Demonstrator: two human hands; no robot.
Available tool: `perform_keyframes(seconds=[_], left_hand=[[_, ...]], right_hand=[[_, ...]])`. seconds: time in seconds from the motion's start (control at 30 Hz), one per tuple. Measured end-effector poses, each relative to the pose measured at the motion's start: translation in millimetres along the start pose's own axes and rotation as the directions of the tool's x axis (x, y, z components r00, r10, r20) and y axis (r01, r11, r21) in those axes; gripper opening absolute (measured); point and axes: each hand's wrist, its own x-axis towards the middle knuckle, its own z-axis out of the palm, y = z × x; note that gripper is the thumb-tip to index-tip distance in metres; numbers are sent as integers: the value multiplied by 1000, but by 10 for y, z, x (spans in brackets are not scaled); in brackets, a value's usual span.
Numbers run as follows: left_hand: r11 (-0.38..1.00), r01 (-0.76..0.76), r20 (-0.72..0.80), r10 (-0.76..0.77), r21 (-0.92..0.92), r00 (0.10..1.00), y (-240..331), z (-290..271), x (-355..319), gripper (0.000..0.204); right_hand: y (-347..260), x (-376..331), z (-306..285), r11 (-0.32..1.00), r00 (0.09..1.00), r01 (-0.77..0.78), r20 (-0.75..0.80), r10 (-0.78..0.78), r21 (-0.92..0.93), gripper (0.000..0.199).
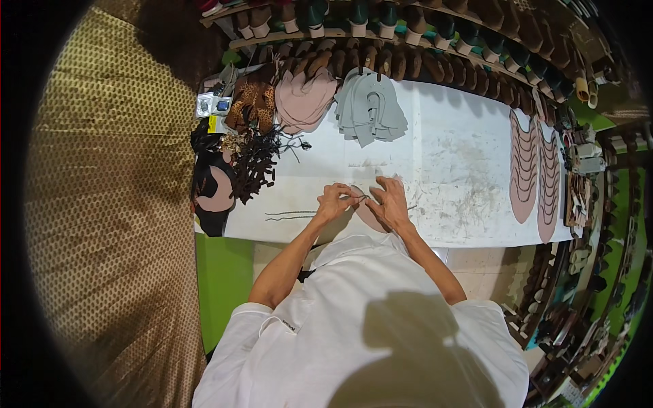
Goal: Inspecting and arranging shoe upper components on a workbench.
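Observation:
A pink shoe-upper piece (pixel 369 216) lies at the table's near edge, between my hands and partly hidden under the right one. Along its far end runs a thin dark cord (pixel 363 197). Finger and thumb of my left hand (pixel 335 202) are pinched on the cord at the piece's left side. My right hand (pixel 390 204) bends over the right side, its fingertips on the same cord; a thin dark end shows beyond that hand. To the left, two more dark cords (pixel 289 214) lie side by side on the white table (pixel 449 177).
Grey cut pieces (pixel 371 112), pink pieces (pixel 306 102) and a dark tangle of strips (pixel 255 166) lie along the back and left. Overlapping pink pieces (pixel 522 177) form two rows at right. Shoe racks (pixel 469 58) border the far side; a patterned curtain (pixel 122 204) hangs left.

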Motion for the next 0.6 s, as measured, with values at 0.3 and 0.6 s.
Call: perform_keyframes(seconds=[0.3,0.6], left_hand=[[994,31,41,-27,-101,999,226,-120,23,24],[912,-158,-150,229,379,962,70,-48,-144,39]], right_hand=[[-104,110,9,992,993,117,6,-118,51,26],[-105,202,107,999,995,35,-89,-36,-14,20]])
